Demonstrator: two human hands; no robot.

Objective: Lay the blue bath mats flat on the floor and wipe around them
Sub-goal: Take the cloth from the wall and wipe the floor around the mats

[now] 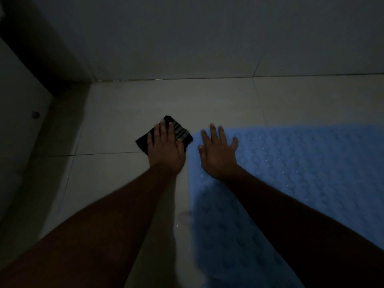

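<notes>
A blue bath mat (pixel 301 163) with a bumpy surface lies flat on the pale tiled floor (pixel 116 125), filling the right half of the view. My right hand (pixel 218 154) rests palm down on its far left corner, fingers spread. Just left of the mat's edge, my left hand (pixel 166 146) presses flat on a dark striped cloth (pixel 182 132) that lies on the floor tiles. The cloth sticks out beyond the fingers and to both sides of the hand. Only one mat is in view.
A tiled wall (pixel 207 38) meets the floor just beyond the hands. At the left stands a pale fixture (pixel 18 100) with a small round bolt (pixel 35 114) and a dark gap behind it. The room is dim.
</notes>
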